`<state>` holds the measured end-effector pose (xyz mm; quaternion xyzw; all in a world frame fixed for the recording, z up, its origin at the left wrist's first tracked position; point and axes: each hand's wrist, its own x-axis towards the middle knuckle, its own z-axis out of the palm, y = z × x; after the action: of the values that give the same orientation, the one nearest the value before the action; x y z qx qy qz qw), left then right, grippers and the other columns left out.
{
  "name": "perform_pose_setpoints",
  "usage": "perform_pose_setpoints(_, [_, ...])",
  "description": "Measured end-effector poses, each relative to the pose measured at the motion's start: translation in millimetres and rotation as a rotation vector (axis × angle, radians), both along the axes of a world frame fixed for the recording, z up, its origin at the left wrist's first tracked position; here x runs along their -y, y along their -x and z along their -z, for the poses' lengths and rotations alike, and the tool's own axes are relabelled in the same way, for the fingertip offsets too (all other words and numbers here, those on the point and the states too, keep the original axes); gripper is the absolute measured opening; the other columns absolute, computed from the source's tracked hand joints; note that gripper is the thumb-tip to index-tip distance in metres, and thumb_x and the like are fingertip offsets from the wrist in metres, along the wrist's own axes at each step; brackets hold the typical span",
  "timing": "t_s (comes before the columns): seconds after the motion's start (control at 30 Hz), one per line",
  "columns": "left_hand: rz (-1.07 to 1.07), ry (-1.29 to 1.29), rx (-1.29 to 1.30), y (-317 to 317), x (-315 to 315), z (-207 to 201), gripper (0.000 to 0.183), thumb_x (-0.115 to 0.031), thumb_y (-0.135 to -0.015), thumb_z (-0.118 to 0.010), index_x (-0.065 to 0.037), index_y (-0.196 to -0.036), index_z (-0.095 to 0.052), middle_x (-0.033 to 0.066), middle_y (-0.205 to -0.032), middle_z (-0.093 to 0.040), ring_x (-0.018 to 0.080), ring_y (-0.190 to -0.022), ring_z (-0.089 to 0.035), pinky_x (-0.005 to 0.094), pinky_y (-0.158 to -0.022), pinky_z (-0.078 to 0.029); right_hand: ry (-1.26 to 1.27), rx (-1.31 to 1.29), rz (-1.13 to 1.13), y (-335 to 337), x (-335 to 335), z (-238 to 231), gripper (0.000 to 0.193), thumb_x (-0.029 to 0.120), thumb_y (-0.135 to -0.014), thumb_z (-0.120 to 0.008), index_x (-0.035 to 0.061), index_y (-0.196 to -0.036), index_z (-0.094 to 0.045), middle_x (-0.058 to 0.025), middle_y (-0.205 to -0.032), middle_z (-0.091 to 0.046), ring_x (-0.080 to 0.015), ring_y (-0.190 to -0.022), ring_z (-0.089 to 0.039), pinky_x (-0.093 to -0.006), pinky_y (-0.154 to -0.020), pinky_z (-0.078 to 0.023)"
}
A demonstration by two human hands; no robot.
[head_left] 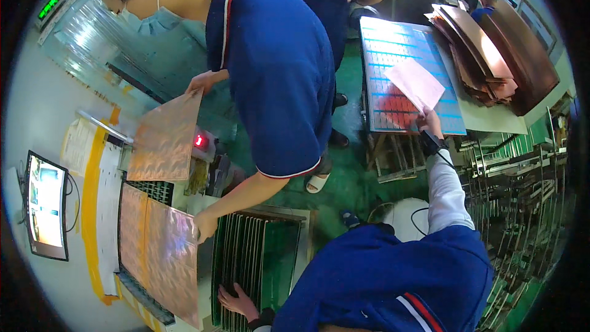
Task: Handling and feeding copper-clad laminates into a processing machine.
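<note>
My left hand [238, 303] rests with fingers spread on the top edges of several upright green panels [281, 261] standing in a row. My right arm reaches far out to the right. That hand [431, 124] pinches the near corner of a pale pink sheet of paper [416, 83]. Under the sheet lies a wide board [380, 124] with rows of blue and red rectangles. On the left, a co-worker [270, 67] grips an upright copper-coloured sheet [165, 138] with one hand. The co-worker's other hand [206, 226] touches the edge of more copper-coloured sheets [171, 258].
Curved copper-coloured sheets [479, 55] are stacked at the far right. Below them are metal racks [522, 209]. A monitor [47, 206] hangs on the left wall. A device with a red display [201, 141] stands behind the copper sheets. Another person [319, 0] stands beyond the co-worker.
</note>
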<state>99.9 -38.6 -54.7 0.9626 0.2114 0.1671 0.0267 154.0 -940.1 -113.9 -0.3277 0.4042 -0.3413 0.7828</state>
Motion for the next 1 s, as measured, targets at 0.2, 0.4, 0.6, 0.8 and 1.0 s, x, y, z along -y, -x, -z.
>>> perform_pose_setpoints(0.2, [0.007,0.071,-0.016,-4.4,11.8,-16.0,0.061,-0.048,-0.094,-0.064,-0.011,-0.142,-0.054,0.0162,-0.141,-0.052,0.0395,-0.133,-0.044,0.0565,-0.114,-0.032,-0.088,0.132,0.115,-2.9,-12.8,-28.8,0.012,0.022,-0.099,-0.058,0.0106,-0.101,-0.056,-0.0016,-0.071,-0.057,-0.0160,-0.056,-0.056,-0.0292,-0.048,-0.045])
perform_pose_setpoints(0.4, [0.018,0.098,-0.014,-8.6,18.0,-18.1,0.062,-0.050,-0.094,-0.064,-0.013,-0.142,-0.054,0.0151,-0.142,-0.052,0.0396,-0.134,-0.043,0.0571,-0.114,-0.032,-0.004,0.125,0.095,1.9,0.4,-28.7,0.016,0.016,-0.097,-0.058,0.0140,-0.112,-0.061,-0.0005,-0.084,-0.066,-0.0146,-0.062,-0.061,-0.0304,-0.057,-0.050])
perform_pose_setpoints(0.6, [0.012,0.077,-0.008,-9.7,16.8,-16.5,0.060,-0.049,-0.094,-0.064,-0.014,-0.142,-0.055,0.0160,-0.141,-0.052,0.0386,-0.134,-0.044,0.0568,-0.113,-0.033,0.073,0.213,0.053,0.9,12.6,-12.5,0.018,0.013,-0.097,-0.057,0.0147,-0.114,-0.060,0.0007,-0.086,-0.066,-0.0137,-0.065,-0.062,-0.0312,-0.057,-0.050])
perform_pose_setpoints(0.8, [-0.012,0.066,-0.025,-9.8,18.5,-19.1,0.059,-0.048,-0.094,-0.065,-0.012,-0.140,-0.056,0.0165,-0.141,-0.053,0.0368,-0.133,-0.045,0.0554,-0.111,-0.035,-0.003,0.110,0.089,-4.3,3.9,-9.8,0.027,0.012,-0.100,-0.054,0.0067,-0.125,-0.060,-0.0094,-0.107,-0.069,-0.0208,-0.078,-0.067,-0.0309,-0.060,-0.054])
perform_pose_setpoints(1.0, [0.013,0.047,-0.002,-12.3,13.1,-9.6,0.061,-0.050,-0.095,-0.063,-0.010,-0.141,-0.055,0.0170,-0.140,-0.052,0.0369,-0.133,-0.044,0.0556,-0.110,-0.035,0.057,0.093,0.075,-2.7,25.4,-0.9,0.029,0.013,-0.102,-0.052,0.0083,-0.129,-0.060,-0.0097,-0.108,-0.069,-0.0195,-0.074,-0.065,-0.0317,-0.059,-0.053])
